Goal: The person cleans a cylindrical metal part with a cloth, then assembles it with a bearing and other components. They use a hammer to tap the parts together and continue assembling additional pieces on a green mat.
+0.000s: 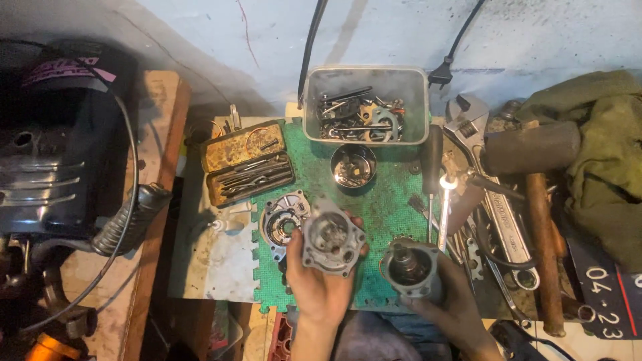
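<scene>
The left hand [319, 284] is closed around a grey cast-metal housing [332, 242], square-flanged with a round bore, held above the green foam mat [381, 200]; the right hand [455, 304] grips a round, cup-shaped metal casing [409, 267] just right of the housing; a round metal cover plate [282, 224] lies on the mat, left of the housing.

Cluttered workbench [200, 267], green foam mat [388, 200], wrenches [495, 200]

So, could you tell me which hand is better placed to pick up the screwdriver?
Right, probably. The right hand lies just below the screwdriver, though it holds a round housing. The left hand is farther away, gripping the cover.
</scene>
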